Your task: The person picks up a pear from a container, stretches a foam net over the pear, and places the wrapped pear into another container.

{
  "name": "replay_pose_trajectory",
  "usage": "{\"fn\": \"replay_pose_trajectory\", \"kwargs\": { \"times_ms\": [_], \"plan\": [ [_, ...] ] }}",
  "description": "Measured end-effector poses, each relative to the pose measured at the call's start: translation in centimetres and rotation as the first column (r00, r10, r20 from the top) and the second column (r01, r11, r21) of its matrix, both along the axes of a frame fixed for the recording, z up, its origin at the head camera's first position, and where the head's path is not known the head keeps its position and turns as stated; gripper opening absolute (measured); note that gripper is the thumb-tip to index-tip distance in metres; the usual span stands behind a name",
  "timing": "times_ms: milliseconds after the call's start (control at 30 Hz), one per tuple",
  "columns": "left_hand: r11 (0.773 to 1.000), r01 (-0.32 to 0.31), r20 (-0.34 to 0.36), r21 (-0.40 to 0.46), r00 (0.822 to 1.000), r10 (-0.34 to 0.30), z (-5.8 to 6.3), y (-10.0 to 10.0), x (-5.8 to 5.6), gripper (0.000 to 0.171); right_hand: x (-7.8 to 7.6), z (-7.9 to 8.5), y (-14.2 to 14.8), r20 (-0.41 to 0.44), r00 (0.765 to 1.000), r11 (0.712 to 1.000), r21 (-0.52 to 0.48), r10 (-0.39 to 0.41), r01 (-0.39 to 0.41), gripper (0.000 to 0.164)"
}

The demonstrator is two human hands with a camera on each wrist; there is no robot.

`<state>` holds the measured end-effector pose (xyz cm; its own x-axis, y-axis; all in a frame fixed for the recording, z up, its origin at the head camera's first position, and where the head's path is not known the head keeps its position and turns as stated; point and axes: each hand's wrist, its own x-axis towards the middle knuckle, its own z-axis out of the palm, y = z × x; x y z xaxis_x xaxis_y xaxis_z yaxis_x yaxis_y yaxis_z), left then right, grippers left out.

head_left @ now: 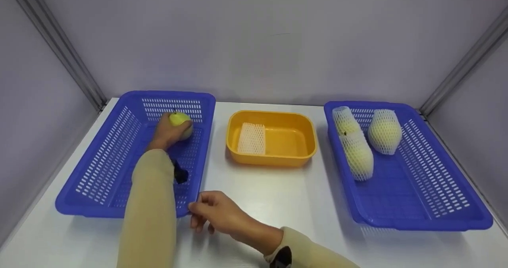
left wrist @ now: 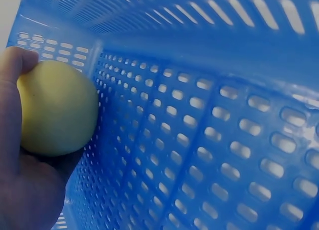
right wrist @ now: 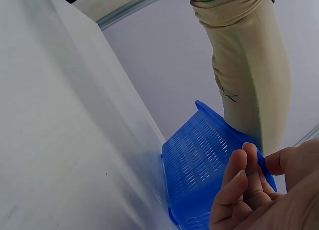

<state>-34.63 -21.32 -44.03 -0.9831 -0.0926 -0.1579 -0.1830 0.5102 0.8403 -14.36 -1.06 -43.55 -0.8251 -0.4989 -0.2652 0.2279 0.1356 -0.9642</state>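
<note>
In the head view, my left hand (head_left: 164,132) is inside the left blue basket (head_left: 207,149), near its far end. It grips a round yellow-green fruit (head_left: 180,119), thumb on one side and fingers on the other. The left wrist view shows the smooth, bare fruit (left wrist: 59,108) against the palm, beside the basket's slotted wall (left wrist: 199,125). My right hand (head_left: 222,214) pinches the same basket's near right corner rim between thumb and fingers. From the right wrist, that rim (right wrist: 269,177) lies between the thumb and the curled fingers (right wrist: 234,187).
An orange tub (head_left: 272,160) stands in the middle, with a white foam net (head_left: 251,139) lying in it. To the right, another blue basket (head_left: 397,204) holds fruits in foam nets (head_left: 385,132), several nets in all. Pale walls enclose the white table (head_left: 278,196).
</note>
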Motion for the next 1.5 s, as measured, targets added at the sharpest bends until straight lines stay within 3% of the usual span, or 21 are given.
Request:
{"fn": "replay_pose_trajectory", "kwargs": {
  "times_ms": [333,667,867,1233,1500],
  "plan": [
    [0.998,0.044,0.013,-0.054,0.999,-0.043,0.8,0.2,0.1,0.078,0.2,0.5,0.1,-0.012,1.000,1.000,-0.020,-0.010,0.010,0.026],
    [0.993,0.082,0.143,-0.083,0.987,-0.070,2.0,-1.0,0.7,0.090,0.4,0.2,0.1,0.043,0.999,1.000,-0.020,-0.002,0.003,0.024],
    [0.984,0.125,0.117,-0.125,0.987,-0.110,3.8,-1.3,0.8,0.086,0.3,0.4,0.3,0.039,0.999,1.000,-0.020,0.011,-0.010,0.024],
    [0.989,0.125,0.030,-0.079,0.992,-0.123,7.3,-1.5,1.0,0.086,-0.1,0.3,0.7,0.016,0.999,0.999,-0.009,0.039,-0.039,0.027],
    [0.985,0.163,-0.019,-0.057,0.986,-0.164,9.4,-0.9,1.6,0.080,-0.2,0.4,1.4,0.028,0.999,0.999,0.012,0.035,-0.036,0.027]
  ]
}}
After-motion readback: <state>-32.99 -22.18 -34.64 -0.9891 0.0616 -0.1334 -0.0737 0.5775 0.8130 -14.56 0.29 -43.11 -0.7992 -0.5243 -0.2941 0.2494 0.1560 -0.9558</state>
